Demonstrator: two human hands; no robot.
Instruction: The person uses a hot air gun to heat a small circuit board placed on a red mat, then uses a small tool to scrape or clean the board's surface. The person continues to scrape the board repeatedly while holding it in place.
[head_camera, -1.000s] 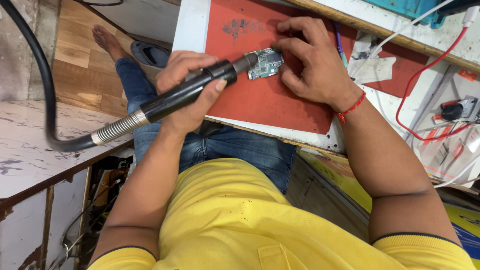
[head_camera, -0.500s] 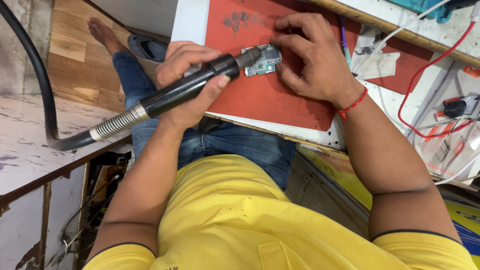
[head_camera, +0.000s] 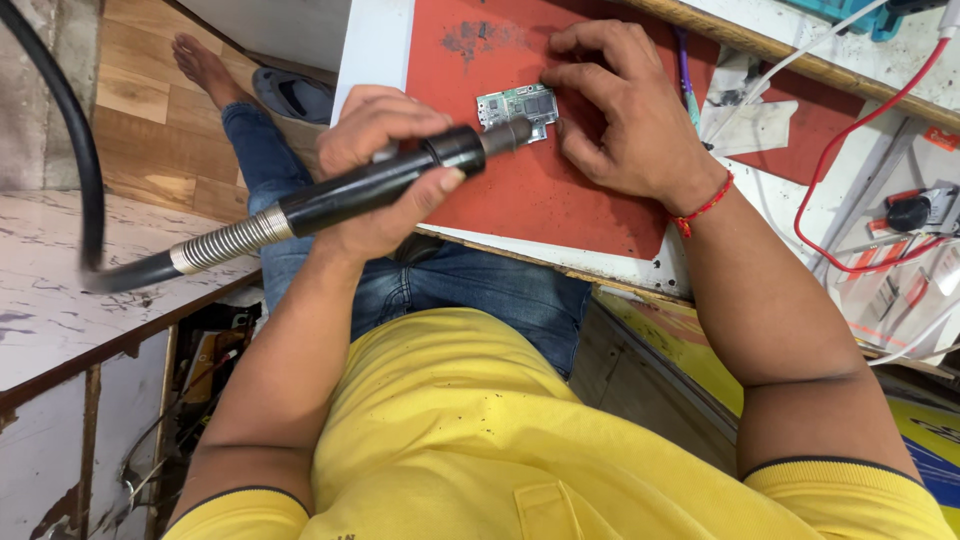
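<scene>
Head view, looking down past a yellow shirt (head_camera: 480, 440) onto a red work mat (head_camera: 560, 190), which serves as the landmark here. A small green circuit board (head_camera: 517, 106) lies flat on the mat, in its upper middle part, well inside all 4 mat edges. The left hand (head_camera: 385, 165) hangs over the mat's left edge, fingers wrapped and pressed tight around a black hot-air handpiece (head_camera: 370, 190); the metal nozzle (head_camera: 507, 135) points right and ends just at the board's lower edge, though contact cannot be told. The handpiece's coiled metal collar and black hose (head_camera: 70, 150) run off to the left of the mat, over a white marble ledge (head_camera: 60, 300). The right hand (head_camera: 630, 120) rests on the mat just right of the board, fingers curled, with the fingertips (head_camera: 560, 75) near the board's upper right corner; it grips nothing. Bare red mat lies open below the board down to the near edge. Beyond the mat's right edge, red wires (head_camera: 860, 265) and white cables crowd the bench.
</scene>
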